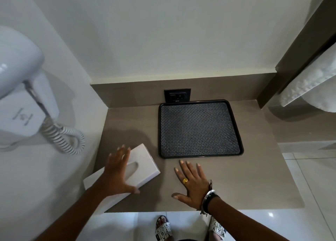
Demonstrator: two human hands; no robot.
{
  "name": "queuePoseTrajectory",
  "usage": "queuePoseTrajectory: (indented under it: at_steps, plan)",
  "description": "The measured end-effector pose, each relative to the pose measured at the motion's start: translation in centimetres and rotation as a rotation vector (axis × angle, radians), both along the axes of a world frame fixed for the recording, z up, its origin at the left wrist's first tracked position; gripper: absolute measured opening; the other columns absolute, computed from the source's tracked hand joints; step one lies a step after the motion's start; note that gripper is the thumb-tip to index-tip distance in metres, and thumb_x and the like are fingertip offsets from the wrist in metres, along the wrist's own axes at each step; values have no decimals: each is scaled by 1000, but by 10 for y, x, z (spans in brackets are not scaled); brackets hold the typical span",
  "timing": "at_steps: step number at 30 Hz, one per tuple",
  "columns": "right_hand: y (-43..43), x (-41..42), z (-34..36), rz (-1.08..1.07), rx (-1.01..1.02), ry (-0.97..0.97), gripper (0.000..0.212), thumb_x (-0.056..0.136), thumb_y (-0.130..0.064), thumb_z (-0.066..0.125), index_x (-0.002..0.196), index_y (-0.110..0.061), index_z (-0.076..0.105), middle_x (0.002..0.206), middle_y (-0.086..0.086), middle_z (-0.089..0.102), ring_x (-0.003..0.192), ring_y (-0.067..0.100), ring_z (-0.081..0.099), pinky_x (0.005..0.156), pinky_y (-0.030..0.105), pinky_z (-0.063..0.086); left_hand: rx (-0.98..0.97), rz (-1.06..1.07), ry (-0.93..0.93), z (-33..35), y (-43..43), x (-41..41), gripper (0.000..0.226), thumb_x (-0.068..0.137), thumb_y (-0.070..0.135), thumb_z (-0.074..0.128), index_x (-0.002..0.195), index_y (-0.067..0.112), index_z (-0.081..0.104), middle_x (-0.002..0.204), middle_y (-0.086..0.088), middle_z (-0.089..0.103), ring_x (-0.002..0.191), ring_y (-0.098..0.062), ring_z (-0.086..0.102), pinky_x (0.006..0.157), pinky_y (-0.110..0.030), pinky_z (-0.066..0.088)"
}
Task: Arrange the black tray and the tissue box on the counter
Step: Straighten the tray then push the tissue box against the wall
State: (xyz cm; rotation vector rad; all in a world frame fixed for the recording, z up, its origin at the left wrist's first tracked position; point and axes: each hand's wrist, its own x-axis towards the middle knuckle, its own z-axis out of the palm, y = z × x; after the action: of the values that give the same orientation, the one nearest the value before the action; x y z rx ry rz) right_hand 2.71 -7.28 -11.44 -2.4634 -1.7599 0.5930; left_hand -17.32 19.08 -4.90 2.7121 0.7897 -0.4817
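Observation:
A black tray (200,129) with a woven-pattern floor lies flat at the back of the grey-brown counter (254,177), close to the rear wall. A white tissue box (143,160) lies at the counter's front left, turned at an angle, its slot facing up. My left hand (118,173) rests on top of the box with fingers spread and the thumb against its near side. Just in front of the tray, my right hand (190,182) is flat over the counter, fingers apart, holding nothing. It wears a gold ring and a wristband.
A white wall-mounted hair dryer (20,88) with a coiled cord (67,137) hangs on the left wall. A black power socket (177,95) sits in the backsplash behind the tray. White towels (309,84) hang at the right. Tiled floor and sandalled feet lie below the counter edge.

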Motion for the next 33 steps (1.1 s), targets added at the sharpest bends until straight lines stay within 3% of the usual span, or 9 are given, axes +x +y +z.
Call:
queuePoseTrajectory:
  at_steps: [3, 6, 8, 11, 14, 20, 25, 33]
  plan:
    - [9, -10, -1, -15, -32, 2, 93, 77, -84, 34, 148, -23, 28, 157, 12, 23, 142, 36, 24, 108, 62, 14, -9, 27, 79, -3, 5, -38, 163, 30, 102, 49, 153, 18, -17, 158, -5, -29, 144, -22, -27, 119, -48, -11]
    - [18, -18, 0, -29, -58, -20, 95, 74, -84, 37, 145, -22, 35, 155, 12, 28, 140, 38, 28, 106, 64, 16, 5, 94, 75, -7, 6, -60, 165, 28, 102, 49, 154, 16, -12, 161, -11, -21, 149, -28, -20, 119, -50, -6]
    - [22, -22, -1, -43, -56, -40, 94, 73, -84, 37, 144, -22, 38, 154, 12, 31, 139, 39, 28, 106, 66, 18, -4, 112, 47, -10, 5, -66, 161, 32, 100, 53, 155, 15, -6, 163, -12, -9, 150, -31, -8, 120, -51, -1]
    - [24, -24, -3, -55, -42, -73, 93, 74, -83, 38, 144, -23, 37, 155, 11, 30, 141, 38, 25, 107, 67, 18, 24, 126, -2, -15, 5, -66, 149, 38, 88, 65, 155, 16, 8, 155, -16, 24, 141, -39, 24, 115, -55, 22]
    - [25, -25, -3, -58, -44, -99, 92, 74, -82, 38, 144, -23, 37, 155, 10, 29, 141, 38, 24, 108, 67, 18, 43, 124, -57, -19, 6, -69, 144, 37, 82, 69, 154, 17, 16, 143, -15, 36, 129, -39, 37, 105, -55, 35]
    - [26, -25, -1, -65, -68, -101, 91, 75, -82, 38, 145, -24, 35, 155, 10, 29, 141, 38, 23, 107, 67, 19, 72, 230, -157, -15, 8, -53, 142, 39, 75, 73, 154, 20, 11, 145, -12, 33, 133, -34, 33, 111, -51, 28]
    - [26, -25, -2, -63, -60, -111, 89, 76, -79, 39, 146, -24, 34, 155, 10, 28, 141, 38, 23, 107, 67, 21, 150, 492, -198, -9, 23, -12, 134, 48, 67, 81, 153, 19, 13, 145, -20, 32, 132, -38, 33, 111, -51, 27]
    - [28, -23, -8, -65, -30, -101, 87, 75, -75, 44, 145, -25, 35, 154, 10, 30, 140, 38, 26, 106, 66, 23, 148, 876, -225, -21, 62, 53, 126, 51, 69, 78, 150, 15, 20, 140, -28, 36, 130, -44, 32, 112, -54, 23]
